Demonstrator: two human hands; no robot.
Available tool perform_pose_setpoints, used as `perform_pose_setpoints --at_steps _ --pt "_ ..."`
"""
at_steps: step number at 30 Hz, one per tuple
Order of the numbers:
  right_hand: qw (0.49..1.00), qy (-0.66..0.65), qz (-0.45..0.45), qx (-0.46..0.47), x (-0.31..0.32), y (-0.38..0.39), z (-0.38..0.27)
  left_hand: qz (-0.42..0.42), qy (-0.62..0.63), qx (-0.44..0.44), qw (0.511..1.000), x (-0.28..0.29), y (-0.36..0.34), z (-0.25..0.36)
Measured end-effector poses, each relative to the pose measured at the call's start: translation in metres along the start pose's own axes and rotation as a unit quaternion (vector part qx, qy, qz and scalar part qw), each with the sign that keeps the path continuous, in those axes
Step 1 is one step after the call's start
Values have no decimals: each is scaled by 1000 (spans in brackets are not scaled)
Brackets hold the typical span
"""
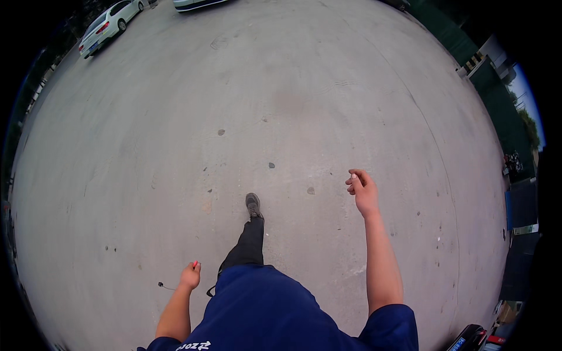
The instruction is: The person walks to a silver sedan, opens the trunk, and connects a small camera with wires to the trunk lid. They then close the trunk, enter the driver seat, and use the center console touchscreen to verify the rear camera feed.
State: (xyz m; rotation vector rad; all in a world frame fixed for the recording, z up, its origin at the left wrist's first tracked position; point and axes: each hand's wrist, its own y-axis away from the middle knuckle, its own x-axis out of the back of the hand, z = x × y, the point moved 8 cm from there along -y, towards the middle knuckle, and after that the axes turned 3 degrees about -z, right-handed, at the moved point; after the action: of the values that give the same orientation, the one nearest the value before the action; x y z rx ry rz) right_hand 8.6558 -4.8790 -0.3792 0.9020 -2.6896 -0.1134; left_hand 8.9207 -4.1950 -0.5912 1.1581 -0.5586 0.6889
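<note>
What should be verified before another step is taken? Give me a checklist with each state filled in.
1. Concrete ground just ahead of the dark shoe free of large obstacles: ok, only small dark marks or bits.
2. Left hand gripping its small red item: ok, it shows at the closed fingers.
3. Thin cord with a black end secured: cannot tell, its other end is lost near the left wrist.
4. Right hand free: cannot tell, fingers are curled.
5. White car at upper left clear of both hands: ok, far off.
</note>
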Motion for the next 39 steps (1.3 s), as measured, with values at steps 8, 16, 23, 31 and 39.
perform_pose_setpoints --at_steps 8,16,23,31,39 --pt "913 -19 22 -408 -52 -67 240 -141 -9 -18 990 98 -295 202" --pt "712 30 -131 -689 -142 -169 256 -97 -35 -109 989 275 -595 550" --pt "839 -31 25 -542 -139 -726 196 -184 138 21 973 344 -797 726" --pt "999 11 32 -6 -141 -1509 -297 -91 123 -37 988 465 -1073 950" --pt "920 -29 62 -386 -198 -1633 -102 32 261 59 963 626 -1384 1167"
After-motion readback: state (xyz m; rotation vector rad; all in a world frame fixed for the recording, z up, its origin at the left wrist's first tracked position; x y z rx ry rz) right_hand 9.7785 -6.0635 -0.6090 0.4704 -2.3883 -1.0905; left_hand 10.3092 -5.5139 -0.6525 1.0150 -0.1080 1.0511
